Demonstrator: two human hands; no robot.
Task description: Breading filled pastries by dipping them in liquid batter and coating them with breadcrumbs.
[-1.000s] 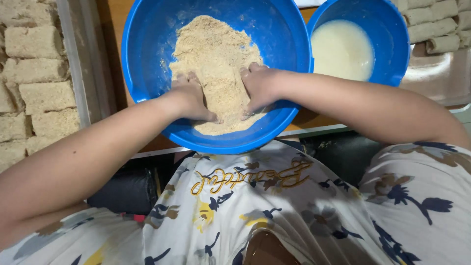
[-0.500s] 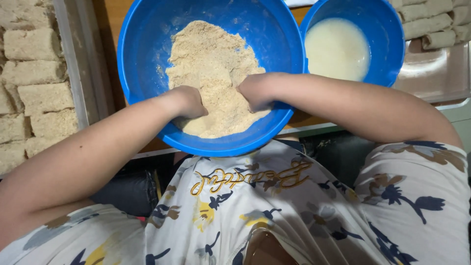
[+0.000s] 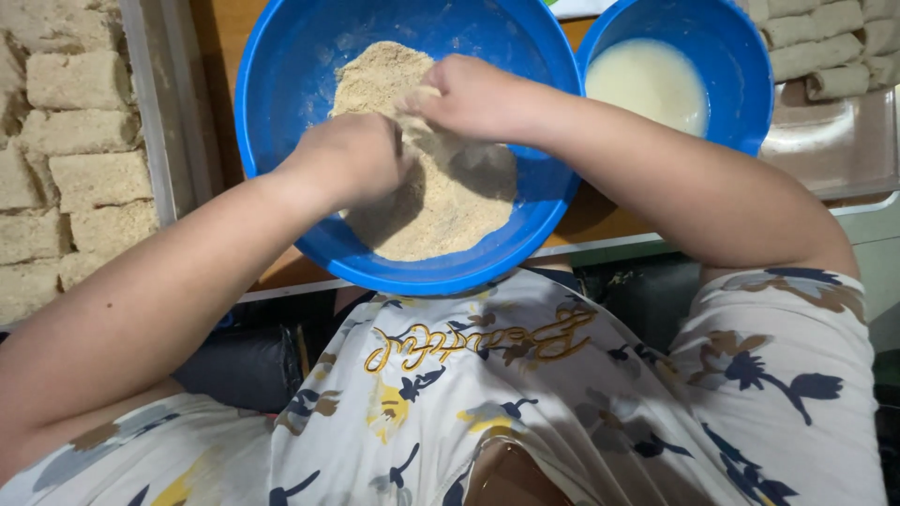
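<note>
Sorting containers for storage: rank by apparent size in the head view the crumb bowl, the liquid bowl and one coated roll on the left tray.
1. crumb bowl
2. liquid bowl, partly cut off
3. coated roll

Smaller blue bowl [image 3: 741, 66] sitting upper right, holding pale milky liquid [image 3: 647, 84]. Breaded blocks [image 3: 89, 178] lying on left tray [image 3: 150, 112]. Rolls [image 3: 825, 37] resting at far right.

A food-preparation spot, most likely a kitchen. On a wooden table [image 3: 225, 112] stand 2 blue bowls: the large bowl [image 3: 281, 122] holds breadcrumbs [image 3: 441, 197], the small bowl [image 3: 741, 66] a pale batter [image 3: 647, 84]. At the table's left edge a metal tray [image 3: 145, 122] carries crumbed rolls [image 3: 75, 178]; uncoated rolls [image 3: 816, 37] lie on another tray [image 3: 825, 150] at its right edge.
</note>
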